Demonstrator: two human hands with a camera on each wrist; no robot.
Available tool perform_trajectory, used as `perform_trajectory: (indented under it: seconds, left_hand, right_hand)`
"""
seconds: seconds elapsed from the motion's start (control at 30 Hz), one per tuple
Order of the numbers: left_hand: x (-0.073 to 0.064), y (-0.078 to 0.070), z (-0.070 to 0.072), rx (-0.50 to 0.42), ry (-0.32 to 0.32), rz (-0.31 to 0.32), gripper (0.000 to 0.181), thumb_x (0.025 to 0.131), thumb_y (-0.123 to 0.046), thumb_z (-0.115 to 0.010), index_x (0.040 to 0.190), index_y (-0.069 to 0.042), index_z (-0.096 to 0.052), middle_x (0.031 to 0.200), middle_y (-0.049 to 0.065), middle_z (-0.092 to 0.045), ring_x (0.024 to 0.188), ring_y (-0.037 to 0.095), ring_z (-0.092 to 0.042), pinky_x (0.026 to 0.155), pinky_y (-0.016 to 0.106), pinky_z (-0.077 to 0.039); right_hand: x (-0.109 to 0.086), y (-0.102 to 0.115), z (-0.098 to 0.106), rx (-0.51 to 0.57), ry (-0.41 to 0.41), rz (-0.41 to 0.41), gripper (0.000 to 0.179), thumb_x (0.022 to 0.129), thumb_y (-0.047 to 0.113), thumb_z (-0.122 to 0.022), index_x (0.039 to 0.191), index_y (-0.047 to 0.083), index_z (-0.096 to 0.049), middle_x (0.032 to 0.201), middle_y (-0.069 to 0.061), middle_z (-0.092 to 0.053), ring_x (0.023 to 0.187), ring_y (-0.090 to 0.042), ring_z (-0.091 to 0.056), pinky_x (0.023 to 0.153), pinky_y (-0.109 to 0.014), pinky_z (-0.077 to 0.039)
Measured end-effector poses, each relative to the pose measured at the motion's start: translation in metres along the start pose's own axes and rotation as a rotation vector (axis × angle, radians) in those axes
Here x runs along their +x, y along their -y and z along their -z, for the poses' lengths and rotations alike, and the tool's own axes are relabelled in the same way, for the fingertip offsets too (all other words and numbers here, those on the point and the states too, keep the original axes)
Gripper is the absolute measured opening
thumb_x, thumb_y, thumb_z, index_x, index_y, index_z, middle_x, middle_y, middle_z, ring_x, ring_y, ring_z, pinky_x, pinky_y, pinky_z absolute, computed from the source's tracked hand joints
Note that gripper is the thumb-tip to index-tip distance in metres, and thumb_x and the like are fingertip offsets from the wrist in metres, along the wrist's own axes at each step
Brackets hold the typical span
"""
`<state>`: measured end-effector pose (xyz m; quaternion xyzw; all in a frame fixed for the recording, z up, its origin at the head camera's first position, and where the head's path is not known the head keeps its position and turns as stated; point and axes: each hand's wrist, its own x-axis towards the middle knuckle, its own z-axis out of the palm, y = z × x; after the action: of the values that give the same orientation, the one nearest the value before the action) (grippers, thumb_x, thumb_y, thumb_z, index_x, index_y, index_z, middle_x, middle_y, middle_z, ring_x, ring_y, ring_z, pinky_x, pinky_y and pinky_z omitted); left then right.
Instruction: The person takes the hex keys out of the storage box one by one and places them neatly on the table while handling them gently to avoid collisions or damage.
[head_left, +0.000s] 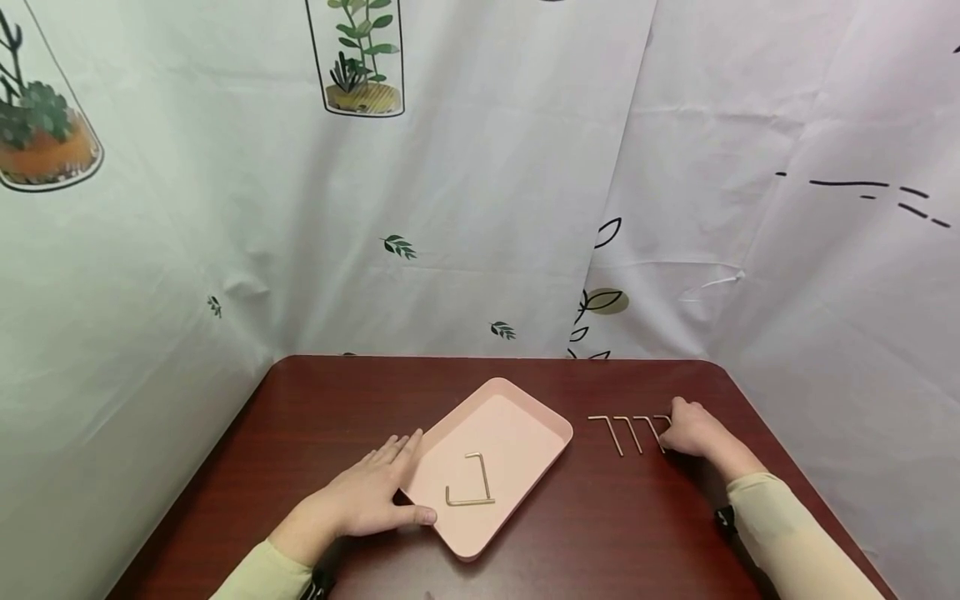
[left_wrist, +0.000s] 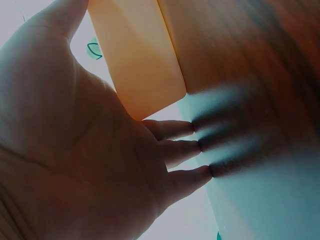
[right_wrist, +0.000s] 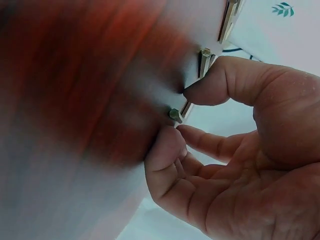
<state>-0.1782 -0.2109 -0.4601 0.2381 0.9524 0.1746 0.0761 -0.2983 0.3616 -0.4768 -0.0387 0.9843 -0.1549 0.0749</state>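
My left hand [head_left: 375,492] rests with spread, straight fingers on the left edge of a pink rectangular tray [head_left: 517,417]. Its thumb lies over the near side of the rim. Inside the tray are two L-shaped brass-coloured hex keys, one hex key [head_left: 483,477] meeting the other hex key [head_left: 468,502] near a corner. On the right, my right hand [head_left: 697,429] reaches down to the rightmost hex key of a row. In the right wrist view, that hex key's end [right_wrist: 175,115] sits between thumb and bent fingers, with a gap beside the thumb.
Several matching hex keys lie side by side right of the tray, among them the leftmost hex key [head_left: 613,435]. The dark red wooden table [head_left: 360,392] ends at white printed curtains [head_left: 450,208] behind and on both sides.
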Motion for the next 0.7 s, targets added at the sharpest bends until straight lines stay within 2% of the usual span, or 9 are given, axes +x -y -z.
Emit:
perform_trajectory:
  seconds: [0.07, 0.2, 0.43, 0.7]
  left_hand:
    - [0.000, 0.000, 0.000, -0.006, 0.000, 0.001, 0.129, 0.091, -0.083, -0.071, 0.175, 0.003, -0.023, 0.180, 0.022, -0.028, 0.164, 0.049, -0.031, 0.127, 0.069, -0.033]
    - [0.001, 0.000, 0.000, 0.007, -0.007, -0.005, 0.129, 0.091, -0.084, -0.070, 0.175, 0.003, -0.024, 0.180, 0.023, -0.030, 0.163, 0.050, -0.032, 0.127, 0.069, -0.034]
    - [0.001, 0.000, 0.000, 0.013, -0.011, -0.011, 0.129, 0.091, -0.084, -0.070, 0.175, 0.003, -0.024, 0.179, 0.023, -0.031, 0.163, 0.050, -0.033, 0.126, 0.069, -0.035]
    - [-0.001, -0.001, 0.001, 0.019, -0.008, -0.013, 0.128, 0.092, -0.082, -0.071, 0.175, 0.004, -0.024, 0.180, 0.023, -0.030, 0.163, 0.050, -0.032, 0.126, 0.070, -0.035]
  right_hand:
    - [-0.014, 0.019, 0.011, 0.010, 0.006, -0.007, 0.050, 0.085, 0.014, -0.078, 0.113, -0.018, -0.053, 0.102, -0.030, -0.061, 0.092, -0.042, -0.062, 0.082, -0.057, -0.056]
    - [-0.022, 0.029, 0.016, -0.002, 0.002, -0.008, 0.046, 0.091, 0.015, -0.076, 0.115, -0.018, -0.052, 0.105, -0.032, -0.059, 0.097, -0.045, -0.061, 0.085, -0.059, -0.055]
    - [-0.027, 0.036, 0.018, -0.002, -0.044, 0.004, 0.051, 0.093, 0.018, -0.076, 0.119, -0.018, -0.052, 0.108, -0.035, -0.055, 0.099, -0.050, -0.061, 0.085, -0.064, -0.054]
    - [-0.027, 0.053, 0.024, 0.000, -0.127, 0.041, 0.065, 0.091, 0.020, -0.077, 0.134, -0.020, -0.051, 0.120, -0.041, -0.056, 0.101, -0.055, -0.065, 0.087, -0.065, -0.055]
